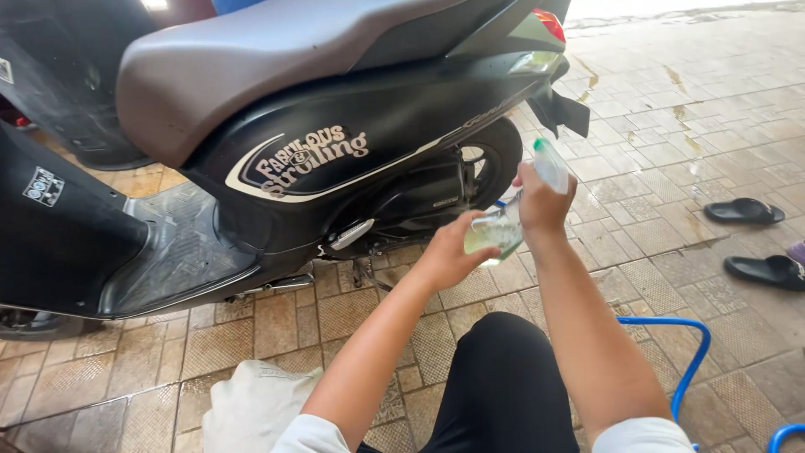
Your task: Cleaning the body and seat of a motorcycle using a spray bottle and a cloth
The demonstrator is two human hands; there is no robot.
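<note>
Head view: beside a black scooter (335,159), the right hand (543,201) is closing around a clear plastic bottle (549,164) while the left hand (449,256) is cupping a small glass (495,233) below it. Both look light and wet — likely slippery, the glass fragile — best gripped around their middles.

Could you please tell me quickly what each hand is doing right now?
Left hand: closed around the clear plastic bottle.
Right hand: closed on a green-capped clear plastic bottle.

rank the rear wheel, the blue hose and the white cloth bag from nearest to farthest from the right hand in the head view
From the right hand:
1. Rear wheel, just left of it, behind the scooter body.
2. Blue hose, lower right on the tiles.
3. White cloth bag, far lower left by the knee.
</note>
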